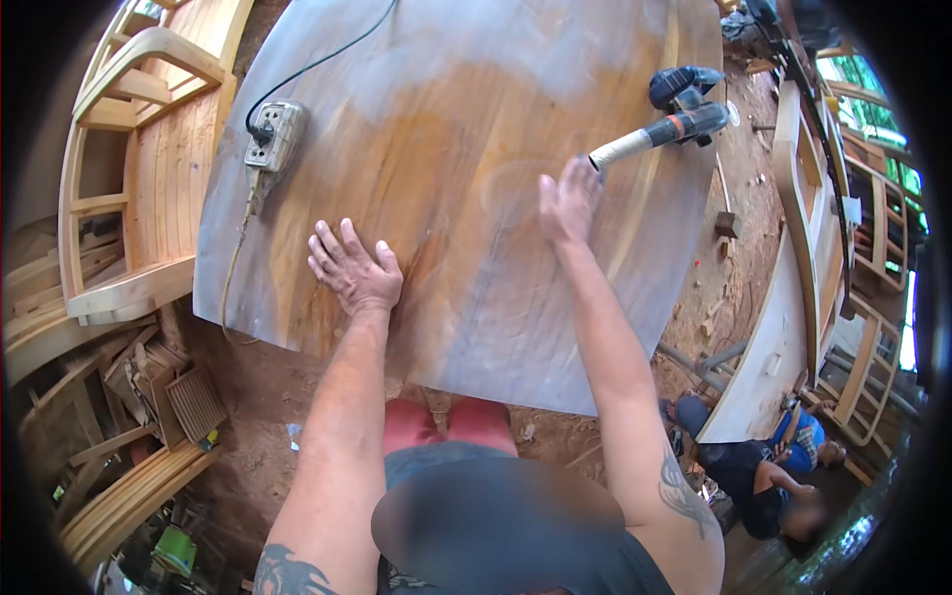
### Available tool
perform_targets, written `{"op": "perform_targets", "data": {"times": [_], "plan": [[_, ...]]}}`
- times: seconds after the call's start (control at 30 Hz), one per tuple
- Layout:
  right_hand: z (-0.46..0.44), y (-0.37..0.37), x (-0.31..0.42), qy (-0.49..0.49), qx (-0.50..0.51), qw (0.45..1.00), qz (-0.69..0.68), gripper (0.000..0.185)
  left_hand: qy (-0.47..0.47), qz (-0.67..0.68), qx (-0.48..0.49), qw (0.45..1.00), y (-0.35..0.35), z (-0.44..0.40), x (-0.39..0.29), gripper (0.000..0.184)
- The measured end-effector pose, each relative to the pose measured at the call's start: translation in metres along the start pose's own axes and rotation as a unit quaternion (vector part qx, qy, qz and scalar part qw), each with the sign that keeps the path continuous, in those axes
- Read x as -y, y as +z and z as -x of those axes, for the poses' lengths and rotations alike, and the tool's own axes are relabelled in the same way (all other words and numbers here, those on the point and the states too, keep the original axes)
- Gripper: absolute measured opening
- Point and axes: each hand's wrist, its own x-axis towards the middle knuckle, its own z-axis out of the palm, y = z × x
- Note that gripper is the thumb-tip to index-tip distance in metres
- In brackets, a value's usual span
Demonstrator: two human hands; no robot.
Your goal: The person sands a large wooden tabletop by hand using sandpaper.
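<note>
Palm down with its fingers spread, my left hand (355, 270) rests on a large wooden panel (426, 188), whose brown surface is covered in part by pale dust. My right hand (572, 203) is farther out over the same panel, slightly blurred, with its thumb apart from the stretched fingers. Its fingertips are close to the end of a tan tube on a dark power tool (684, 124) that looks like a blower; whether they touch cannot be told. To the left of the hands lies a dusty power strip (278, 137) with a black plug in it.
A dark cable (327, 58) runs from the plug over the panel's far edge. Wooden bench frames (164, 159) stand at left, above stacked boards (134, 486). Curved wooden furniture parts (793, 198) stand at right. Two other people (769, 471) are at lower right.
</note>
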Motion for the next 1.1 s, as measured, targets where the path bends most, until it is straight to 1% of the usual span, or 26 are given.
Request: {"op": "perform_targets", "data": {"times": [0.03, 0.1, 0.17, 0.2, 0.27, 0.33, 0.4, 0.47, 0.53, 0.6, 0.7, 0.77, 0.83, 0.9, 0.97, 1.03, 1.1], "plan": [[-0.014, -0.001, 0.031, -0.015, 0.024, 1.0, 0.005, 0.08, -0.001, -0.001, 0.002, 1.0, 0.0, 0.0, 0.001, 0.077], [0.009, 0.037, 0.076, -0.122, -0.017, 0.985, -0.121, 0.081, -0.002, 0.0, 0.006, 1.0, -0.003, -0.001, -0.001, 0.077], [0.067, 0.028, 0.095, -0.229, 0.064, 0.966, -0.099, 0.082, 0.002, -0.004, 0.005, 1.0, -0.004, 0.001, -0.002, 0.077], [0.084, 0.02, 0.085, -0.22, 0.072, 0.968, -0.097, 0.081, 0.003, -0.007, 0.003, 1.0, -0.002, -0.001, -0.001, 0.077], [0.109, 0.003, 0.033, -0.203, 0.097, 0.97, -0.092, 0.08, 0.0, -0.003, 0.01, 1.0, -0.004, -0.001, -0.001, 0.078], [0.078, 0.016, -0.026, -0.163, -0.039, 0.985, -0.038, 0.078, -0.004, -0.003, 0.01, 1.0, -0.004, -0.002, 0.0, 0.078], [0.016, 0.008, -0.034, -0.031, -0.048, 0.998, -0.032, 0.078, -0.002, -0.003, 0.009, 1.0, -0.003, -0.001, -0.001, 0.078], [-0.042, 0.027, -0.007, -0.014, -0.052, 0.998, 0.02, 0.077, -0.002, -0.005, 0.012, 1.0, 0.0, -0.003, -0.001, 0.079], [-0.048, 0.027, 0.054, -0.118, -0.047, 0.986, -0.104, 0.078, -0.004, -0.012, 0.019, 1.0, -0.002, 0.001, 0.002, 0.08], [0.0, 0.028, 0.09, -0.199, 0.024, 0.977, -0.068, 0.076, -0.006, -0.013, 0.021, 1.0, -0.003, -0.001, -0.001, 0.08], [0.061, 0.014, 0.049, -0.201, 0.071, 0.972, -0.1, 0.079, 0.002, -0.002, 0.0, 1.0, -0.003, -0.001, -0.002, 0.078], [0.042, 0.027, -0.005, -0.173, -0.027, 0.984, -0.019, 0.082, -0.005, 0.0, 0.013, 1.0, -0.006, -0.004, -0.003, 0.078], [-0.012, 0.011, -0.002, 0.0, -0.003, 0.999, -0.045, 0.083, -0.005, 0.001, 0.02, 1.0, -0.008, 0.0, -0.002, 0.078], [-0.069, 0.027, 0.024, 0.032, -0.032, 0.999, -0.024, 0.082, -0.002, 0.004, 0.008, 1.0, -0.005, -0.002, -0.002, 0.078], [-0.088, 0.047, 0.061, -0.081, -0.046, 0.995, -0.031, 0.083, -0.01, 0.001, 0.017, 1.0, -0.006, -0.001, -0.002, 0.079], [-0.043, 0.021, 0.098, -0.182, 0.073, 0.977, -0.083, 0.085, -0.004, 0.002, 0.023, 1.0, -0.007, 0.0, -0.005, 0.079], [0.012, 0.015, 0.075, -0.202, 0.073, 0.972, -0.097, 0.085, -0.002, 0.004, 0.011, 1.0, -0.007, -0.002, -0.003, 0.079]]}}
